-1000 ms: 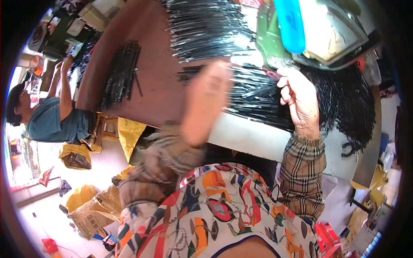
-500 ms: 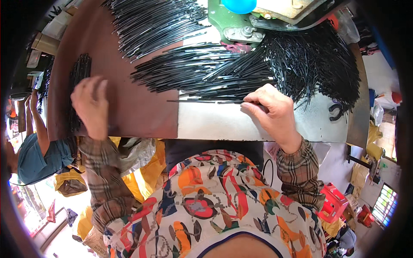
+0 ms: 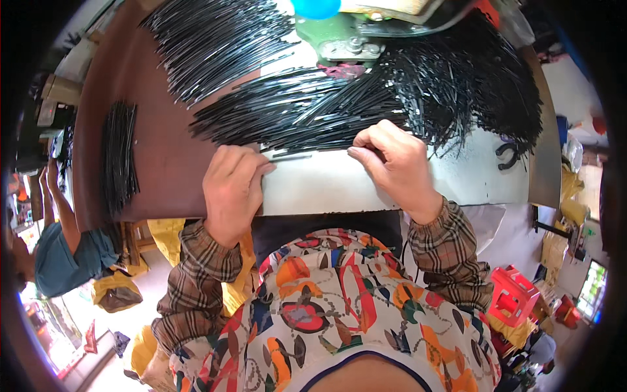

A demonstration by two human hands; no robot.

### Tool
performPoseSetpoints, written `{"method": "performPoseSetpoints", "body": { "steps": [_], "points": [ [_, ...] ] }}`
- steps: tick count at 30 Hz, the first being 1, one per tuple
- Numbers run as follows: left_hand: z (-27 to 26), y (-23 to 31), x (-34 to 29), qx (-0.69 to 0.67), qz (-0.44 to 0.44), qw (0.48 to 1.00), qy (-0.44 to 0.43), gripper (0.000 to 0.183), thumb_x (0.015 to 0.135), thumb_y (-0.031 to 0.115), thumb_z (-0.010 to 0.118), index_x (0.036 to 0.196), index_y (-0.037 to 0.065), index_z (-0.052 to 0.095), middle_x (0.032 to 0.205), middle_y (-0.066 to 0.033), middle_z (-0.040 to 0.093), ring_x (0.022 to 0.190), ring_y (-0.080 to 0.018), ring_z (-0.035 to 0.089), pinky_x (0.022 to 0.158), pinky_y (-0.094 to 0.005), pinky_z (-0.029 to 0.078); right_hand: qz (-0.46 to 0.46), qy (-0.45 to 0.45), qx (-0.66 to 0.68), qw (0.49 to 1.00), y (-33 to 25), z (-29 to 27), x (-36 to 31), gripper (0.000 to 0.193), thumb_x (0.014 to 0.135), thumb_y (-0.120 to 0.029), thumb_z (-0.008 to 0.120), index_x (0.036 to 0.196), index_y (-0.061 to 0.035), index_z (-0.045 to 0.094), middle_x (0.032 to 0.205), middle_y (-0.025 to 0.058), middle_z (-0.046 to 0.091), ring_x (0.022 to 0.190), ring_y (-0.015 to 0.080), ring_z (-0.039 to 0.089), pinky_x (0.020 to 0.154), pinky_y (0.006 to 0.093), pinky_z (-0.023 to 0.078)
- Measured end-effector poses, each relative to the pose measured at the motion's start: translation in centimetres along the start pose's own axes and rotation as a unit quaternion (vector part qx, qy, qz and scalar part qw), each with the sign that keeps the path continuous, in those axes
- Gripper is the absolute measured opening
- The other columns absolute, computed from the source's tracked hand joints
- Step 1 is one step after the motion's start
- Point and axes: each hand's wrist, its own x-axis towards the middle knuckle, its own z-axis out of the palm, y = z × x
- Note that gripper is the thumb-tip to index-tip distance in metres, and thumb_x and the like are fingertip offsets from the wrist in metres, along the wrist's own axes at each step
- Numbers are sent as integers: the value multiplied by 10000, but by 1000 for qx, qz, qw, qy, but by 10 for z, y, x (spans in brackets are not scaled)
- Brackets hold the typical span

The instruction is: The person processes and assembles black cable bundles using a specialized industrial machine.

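A thin black strip (image 3: 294, 157) stretches level between my two hands, just above the light part of the worktable. My left hand (image 3: 234, 189) is closed at its left end, fingers bent and pressed together. At its right end my right hand (image 3: 395, 166) pinches with thumb and forefinger. Just beyond lies a loose row of similar black strips (image 3: 281, 114), which runs into a tangled heap (image 3: 483, 85) on the right. A narrow bundle of strips (image 3: 119, 157) lies by the table's left edge. More strips form a pile (image 3: 215, 49) at the far left.
A green machine (image 3: 326, 36) with a bolted metal plate stands at the back, a bright blue round part (image 3: 317, 6) above it. Near the right edge lies a black curved piece (image 3: 506, 157). Another person (image 3: 72, 258) works at the left; a red stool (image 3: 513, 294) stands at the right.
My left hand has moved right from the bundle at the left edge to the left end of the strip. My right hand keeps its pinch. The view has shifted slightly.
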Motion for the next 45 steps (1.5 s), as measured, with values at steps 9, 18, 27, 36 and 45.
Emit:
{"method": "performPoseSetpoints", "body": {
  "steps": [9,18,27,36,45],
  "points": [
    [-8,12,10,77,74,994,-33,155,720,-56,682,840,16,615,845,-118,609,789,-283,583,711,-350,451,-79,41,23,996,-24,-2,-3,212,756,-140,742,939,-64,667,896,84,645,784,245,622,671,325,521],
    [-2,3,6,71,19,997,-18,152,762,-62,666,894,-11,611,820,-101,592,772,-231,582,700,-319,462,175,302,-99,932,61,-65,-24,149,785,-160,740,865,-60,665,763,77,636,638,220,614,559,307,467],
    [-15,23,39,-532,-288,796,-32,142,891,27,607,1023,-9,572,874,-71,594,786,-144,540,766,-265,439,153,254,-200,934,77,-61,-10,141,776,-145,712,732,-54,613,710,95,621,595,261,601,540,357,459],
    [9,28,60,-589,-210,779,46,246,937,152,596,1092,-40,599,1055,-139,616,921,-189,590,801,-307,465,229,255,-98,934,24,-95,-30,86,737,-45,705,721,-19,624,657,56,626,529,123,567,494,255,419],
    [34,62,91,-262,-106,959,-37,272,922,57,575,1186,36,638,733,12,437,696,-94,445,606,-248,379,174,241,-60,953,-15,-89,-19,78,727,-24,718,737,-19,641,655,15,629,508,31,514,471,197,392]
  ]
}}
